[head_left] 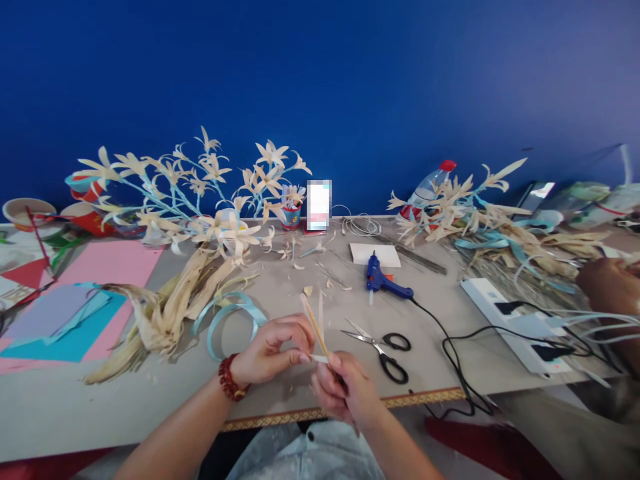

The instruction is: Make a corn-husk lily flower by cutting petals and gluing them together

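My left hand (273, 350), with a red bead bracelet at the wrist, pinches the lower end of a thin pale husk strip (314, 325) that points up and away. My right hand (345, 390) is closed round the same strip's base, just right of the left hand, near the table's front edge. Black-handled scissors (383, 347) lie open on the table just right of my hands. A blue glue gun (383, 283) rests beyond them, its black cord running to the right.
Cream husk flowers on pale blue stems (200, 187) and loose husks (165, 313) crowd the left; another flower pile (475, 207) lies at right. Pink and blue paper sheets (75, 313), a ribbon loop (233, 317), a white power strip (515, 327), another person's hand (607, 287) at far right.
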A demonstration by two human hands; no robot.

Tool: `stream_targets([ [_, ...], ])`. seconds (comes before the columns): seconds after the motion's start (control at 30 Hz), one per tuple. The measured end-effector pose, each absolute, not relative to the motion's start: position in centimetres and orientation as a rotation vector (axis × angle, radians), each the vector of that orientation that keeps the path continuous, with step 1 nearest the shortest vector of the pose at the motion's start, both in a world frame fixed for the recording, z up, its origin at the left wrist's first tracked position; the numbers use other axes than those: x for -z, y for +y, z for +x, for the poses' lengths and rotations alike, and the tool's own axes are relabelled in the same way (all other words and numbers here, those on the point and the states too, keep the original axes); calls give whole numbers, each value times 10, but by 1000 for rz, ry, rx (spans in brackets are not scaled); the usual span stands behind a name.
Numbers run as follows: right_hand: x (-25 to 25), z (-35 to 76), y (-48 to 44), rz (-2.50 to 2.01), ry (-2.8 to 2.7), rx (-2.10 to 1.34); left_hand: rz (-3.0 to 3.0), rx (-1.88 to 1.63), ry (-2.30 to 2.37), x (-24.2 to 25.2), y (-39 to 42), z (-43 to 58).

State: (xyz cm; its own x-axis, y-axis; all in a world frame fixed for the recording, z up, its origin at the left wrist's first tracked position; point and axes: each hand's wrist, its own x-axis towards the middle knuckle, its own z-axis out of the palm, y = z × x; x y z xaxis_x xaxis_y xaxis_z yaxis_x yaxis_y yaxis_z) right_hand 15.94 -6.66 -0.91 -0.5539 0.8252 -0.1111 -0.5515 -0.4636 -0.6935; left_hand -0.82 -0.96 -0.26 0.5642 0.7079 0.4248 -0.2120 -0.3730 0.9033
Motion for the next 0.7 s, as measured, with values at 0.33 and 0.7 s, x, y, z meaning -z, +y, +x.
stream_targets([
  [0.33,10,162,-72,-974,-1432,-1448,1830,-1086,493,-4,-16,-5],
  [0.7,11,156,-70,-568,-836,-2020,1829,-1126,462,-4,-9,-7],
])
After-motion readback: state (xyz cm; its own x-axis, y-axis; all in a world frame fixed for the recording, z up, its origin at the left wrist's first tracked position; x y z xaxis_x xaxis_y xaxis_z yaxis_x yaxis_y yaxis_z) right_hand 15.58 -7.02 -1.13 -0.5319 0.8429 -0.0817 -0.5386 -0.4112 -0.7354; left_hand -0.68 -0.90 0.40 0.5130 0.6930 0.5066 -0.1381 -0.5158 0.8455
